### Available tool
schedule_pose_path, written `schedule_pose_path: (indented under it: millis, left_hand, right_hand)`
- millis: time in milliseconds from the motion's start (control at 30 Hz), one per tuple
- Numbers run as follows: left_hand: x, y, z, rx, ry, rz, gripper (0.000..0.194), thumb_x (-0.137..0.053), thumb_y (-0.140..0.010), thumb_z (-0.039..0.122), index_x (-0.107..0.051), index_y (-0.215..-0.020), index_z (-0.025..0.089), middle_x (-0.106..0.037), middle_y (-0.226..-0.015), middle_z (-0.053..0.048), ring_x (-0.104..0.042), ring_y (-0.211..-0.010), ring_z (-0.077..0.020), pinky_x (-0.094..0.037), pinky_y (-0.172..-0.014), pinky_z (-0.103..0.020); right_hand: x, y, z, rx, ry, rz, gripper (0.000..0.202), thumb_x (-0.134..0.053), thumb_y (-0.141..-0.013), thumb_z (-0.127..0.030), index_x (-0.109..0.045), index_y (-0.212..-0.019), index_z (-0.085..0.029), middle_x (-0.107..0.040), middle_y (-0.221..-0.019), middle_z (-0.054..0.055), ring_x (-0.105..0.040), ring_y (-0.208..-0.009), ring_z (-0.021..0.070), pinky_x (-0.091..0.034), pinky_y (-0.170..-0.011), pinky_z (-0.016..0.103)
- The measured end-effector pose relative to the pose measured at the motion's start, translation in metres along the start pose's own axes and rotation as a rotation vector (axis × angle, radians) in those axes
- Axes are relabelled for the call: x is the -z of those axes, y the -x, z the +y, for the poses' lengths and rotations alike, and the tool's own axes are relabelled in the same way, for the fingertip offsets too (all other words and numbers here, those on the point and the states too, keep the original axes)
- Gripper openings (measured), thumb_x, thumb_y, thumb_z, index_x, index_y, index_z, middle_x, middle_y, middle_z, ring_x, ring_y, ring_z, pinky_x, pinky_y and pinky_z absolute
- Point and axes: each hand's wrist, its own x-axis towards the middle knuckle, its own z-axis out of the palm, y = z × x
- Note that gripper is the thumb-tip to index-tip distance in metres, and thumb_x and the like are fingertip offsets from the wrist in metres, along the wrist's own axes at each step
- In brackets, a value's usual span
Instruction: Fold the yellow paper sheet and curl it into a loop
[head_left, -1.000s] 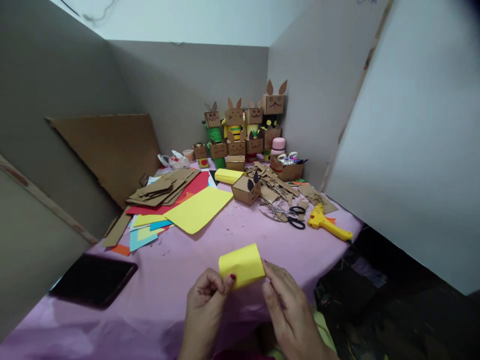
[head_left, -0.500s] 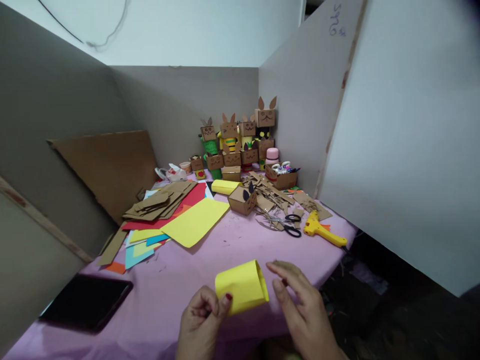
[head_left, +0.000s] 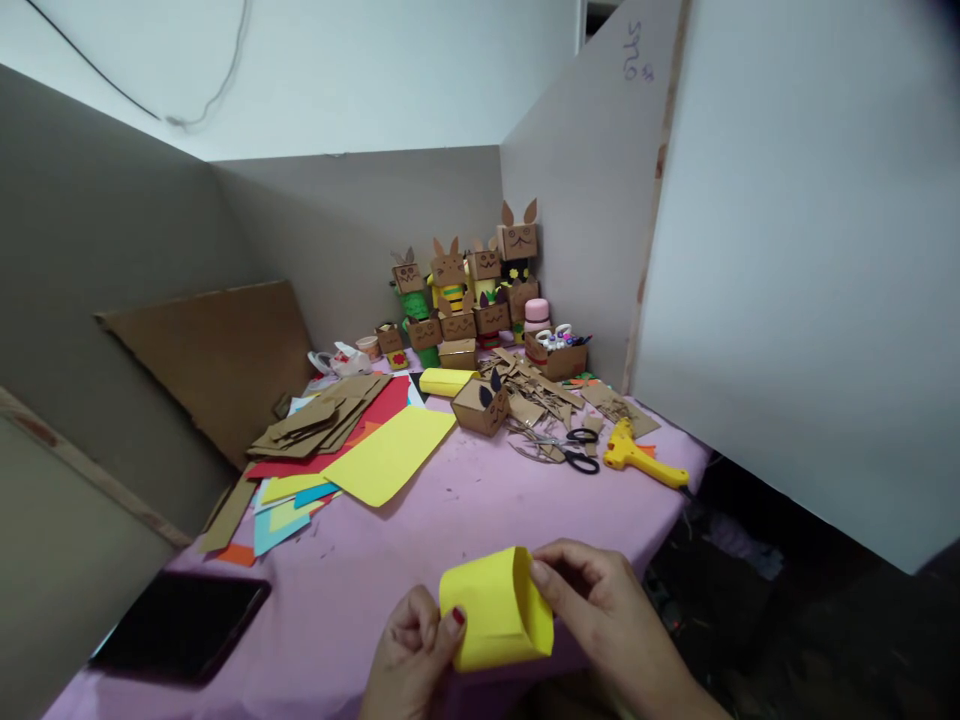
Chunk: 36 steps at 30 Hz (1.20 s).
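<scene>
"At the near side of the table (head_left: 427,535), seen from the head camera, what is being held?"

"A yellow paper tube (head_left: 484,612), flattened a little, its open end facing right. Both hands have it, in front of the lilac cloth."

"How does the left hand (head_left: 416,640) grip?"

"Closed, with the fingers curled in and the thumb pressed on the tube's left end."

"And the right hand (head_left: 600,605)?"

"Nearly closed at the tips: thumb and forefinger pinch the upper rim of the open end."

"What lies beyond them?"

"A flat yellow sheet (head_left: 394,455), with a cardboard box head (head_left: 474,410) near its upper right corner; that one has dark ears and a drawn face. Just behind the head is a yellow roll (head_left: 442,382)."

"To the right?"

"Scissors (head_left: 564,444) with black handles, then a yellow glue gun (head_left: 645,462). Cardboard scraps (head_left: 536,388) are heaped behind the scissors."

"And to the left?"

"A dark tablet (head_left: 184,628) lies flat near the front, and cardboard pieces (head_left: 315,420) are stacked on coloured paper farther back."

"At the far end?"

"Cardboard figures (head_left: 450,270) with ears stand grouped beside a pink container (head_left: 536,314)."
</scene>
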Motion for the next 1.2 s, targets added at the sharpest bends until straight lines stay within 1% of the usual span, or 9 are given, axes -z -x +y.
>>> schedule_pose_path:
  millis: [133, 367, 433, 567, 633, 767, 867, 1000, 1200]
  left_hand:
    - [0.001, 0.0, -0.004, -0.05, -0.034, 0.038, 0.055, -0.088, -0.046, 0.036, -0.035, -0.049, 0.02, -0.048, -0.04, 0.008, -0.04, -0.042, -0.0062, -0.028, -0.045, -0.017]
    - [-0.001, 0.002, -0.004, -0.033, -0.031, 0.039, 0.054, -0.088, -0.046, 0.036, -0.036, -0.05, 0.02, -0.05, -0.041, 0.007, -0.041, -0.043, -0.0068, -0.028, -0.046, -0.018]
    - [0.001, 0.002, -0.004, -0.031, -0.033, 0.036, 0.054, -0.088, -0.047, 0.036, -0.036, -0.05, 0.02, -0.05, -0.041, 0.007, -0.041, -0.043, -0.0067, -0.028, -0.046, -0.018]
    - [0.004, 0.0, -0.002, -0.022, -0.052, 0.047, 0.053, -0.087, -0.048, 0.036, -0.036, -0.051, 0.02, -0.05, -0.042, 0.007, -0.042, -0.043, -0.0067, -0.028, -0.045, -0.017]
    - [0.006, -0.002, -0.001, -0.003, -0.061, 0.039, 0.052, -0.087, -0.048, 0.035, -0.037, -0.052, 0.02, -0.051, -0.043, 0.007, -0.043, -0.044, -0.0073, -0.029, -0.046, -0.018]
    - [0.009, -0.004, -0.002, 0.013, -0.09, 0.007, 0.05, -0.086, -0.05, 0.035, -0.038, -0.053, 0.021, -0.053, -0.046, 0.006, -0.046, -0.046, -0.0089, -0.032, -0.048, -0.019]
    - [0.011, -0.004, -0.004, 0.005, -0.115, -0.004, 0.05, -0.085, -0.052, 0.036, -0.037, -0.053, 0.021, -0.054, -0.046, 0.006, -0.046, -0.047, -0.0094, -0.032, -0.048, -0.02]
    - [0.012, -0.005, -0.006, -0.027, -0.163, 0.01, 0.051, -0.084, -0.052, 0.039, -0.036, -0.053, 0.021, -0.052, -0.046, 0.006, -0.043, -0.047, -0.0091, -0.031, -0.048, -0.019]
    - [0.013, -0.019, -0.008, -0.102, -0.256, 0.015, 0.046, -0.08, -0.057, 0.04, -0.039, -0.054, 0.02, -0.045, -0.046, 0.009, -0.038, -0.047, -0.0073, -0.027, -0.048, -0.017]
  right_hand:
    - [0.0, -0.001, 0.002, 0.015, 0.129, 0.077, 0.036, -0.049, -0.083, -0.039, -0.061, -0.061, -0.014, -0.057, -0.057, 0.001, -0.049, -0.056, 0.0136, -0.036, -0.051, 0.023]
    - [-0.001, -0.002, 0.006, 0.037, 0.132, 0.07, 0.033, -0.048, -0.084, -0.038, -0.062, -0.063, -0.015, -0.06, -0.059, 0.001, -0.054, -0.059, 0.015, -0.039, -0.052, 0.022]
    - [0.001, -0.002, 0.009, 0.066, 0.107, 0.09, 0.03, -0.049, -0.085, -0.037, -0.065, -0.07, -0.016, -0.064, -0.064, 0.002, -0.057, -0.061, 0.0157, -0.042, -0.055, 0.023]
    - [0.01, 0.002, 0.008, 0.311, 0.07, 0.173, 0.016, -0.054, -0.086, -0.028, -0.066, -0.094, -0.022, -0.07, -0.089, 0.003, -0.064, -0.08, 0.0161, -0.048, -0.069, 0.022]
    - [0.014, 0.007, 0.003, 0.403, 0.064, 0.069, 0.017, -0.053, -0.087, -0.023, -0.066, -0.097, -0.026, -0.071, -0.091, 0.002, -0.064, -0.085, 0.0156, -0.049, -0.074, 0.022]
    - [0.016, 0.016, -0.001, 0.276, 0.1, -0.109, 0.025, -0.059, -0.084, -0.03, -0.066, -0.108, -0.032, -0.072, -0.1, 0.001, -0.065, -0.084, 0.0171, -0.051, -0.076, 0.025]
    - [0.012, 0.018, 0.008, 0.194, 0.19, -0.123, 0.032, -0.064, -0.078, -0.033, -0.066, -0.11, -0.033, -0.07, -0.108, 0.003, -0.063, -0.09, 0.021, -0.049, -0.083, 0.032]
    - [0.007, 0.015, 0.018, 0.13, 0.213, -0.091, 0.024, -0.062, -0.079, -0.034, -0.07, -0.102, -0.032, -0.071, -0.103, 0.004, -0.063, -0.093, 0.0227, -0.048, -0.085, 0.034]
    - [0.001, -0.001, 0.019, 0.066, 0.071, -0.13, 0.024, -0.059, -0.079, -0.029, -0.072, -0.099, -0.023, -0.073, -0.099, 0.007, -0.065, -0.09, 0.0233, -0.051, -0.076, 0.032]
